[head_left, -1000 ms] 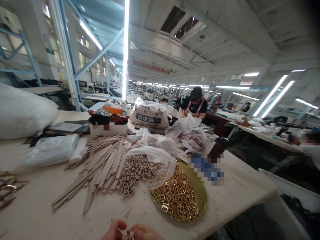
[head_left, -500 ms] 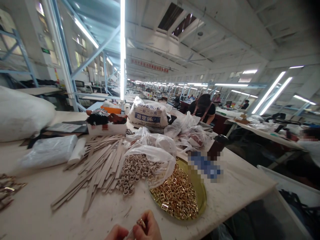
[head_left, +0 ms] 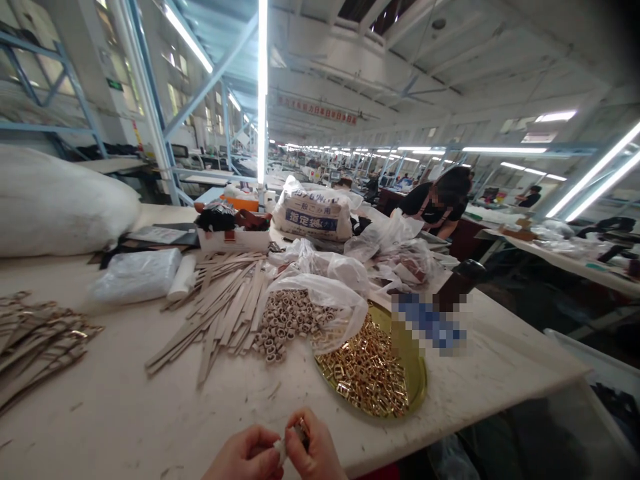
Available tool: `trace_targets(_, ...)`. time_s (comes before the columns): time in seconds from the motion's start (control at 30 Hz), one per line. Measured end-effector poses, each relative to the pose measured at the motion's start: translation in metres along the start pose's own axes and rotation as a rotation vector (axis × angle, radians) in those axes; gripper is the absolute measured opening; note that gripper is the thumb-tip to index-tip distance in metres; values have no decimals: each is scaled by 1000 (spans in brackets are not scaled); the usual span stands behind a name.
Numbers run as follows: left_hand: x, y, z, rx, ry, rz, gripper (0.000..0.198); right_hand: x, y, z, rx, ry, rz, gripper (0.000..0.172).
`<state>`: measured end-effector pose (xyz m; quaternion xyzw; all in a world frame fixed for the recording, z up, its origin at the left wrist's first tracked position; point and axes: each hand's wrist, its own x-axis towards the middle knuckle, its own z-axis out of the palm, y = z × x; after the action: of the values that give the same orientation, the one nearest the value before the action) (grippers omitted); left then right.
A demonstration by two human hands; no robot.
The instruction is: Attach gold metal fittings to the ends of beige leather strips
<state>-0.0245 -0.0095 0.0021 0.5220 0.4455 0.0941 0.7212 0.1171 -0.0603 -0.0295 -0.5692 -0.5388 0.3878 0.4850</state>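
At the table's near edge my left hand (head_left: 247, 455) is closed, its thumb and fingers pinching a pale strap (head_left: 281, 452). Close beside it, my right hand (head_left: 316, 448) is closed round the strap's other end, where a small metal buckle (head_left: 302, 432) shows partly between the fingers. Much of the strap is hidden by my fingers. Ahead lie loose beige strips (head_left: 225, 313) in a fanned pile and a heap of small beige loops (head_left: 283, 323) spilling from a clear plastic bag (head_left: 345, 300). Gold buckles (head_left: 370, 373) fill much of an oval gold tray (head_left: 419, 373) to the right.
Straps with buckles (head_left: 40, 347) are piled at the left. Behind are a plastic-wrapped packet (head_left: 140, 275), a white box (head_left: 235, 241) of dark pieces, a printed sack (head_left: 315, 213) and a big white bag (head_left: 60, 203). A co-worker (head_left: 440, 203) bends over beyond the table.
My view has swung left and down, bringing more of the strap pile into sight. My hands show further into view, still together at the strap, the left one more fully visible.
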Motion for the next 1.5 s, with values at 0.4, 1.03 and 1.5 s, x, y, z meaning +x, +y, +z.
trace_targets(0.4, 11, 2, 22, -5, -35, 144, 33, -10, 9, 7, -60, 281, 73, 32)
trace_targets(1.03, 20, -5, 15, 301, 251, 266, 24, 5, -1, 9, -106, 161, 83, 26)
trace_targets(1.5, -12, 25, 10, 197, -69, 170, 24, -15, -22, -3, -227, 70, 55, 25)
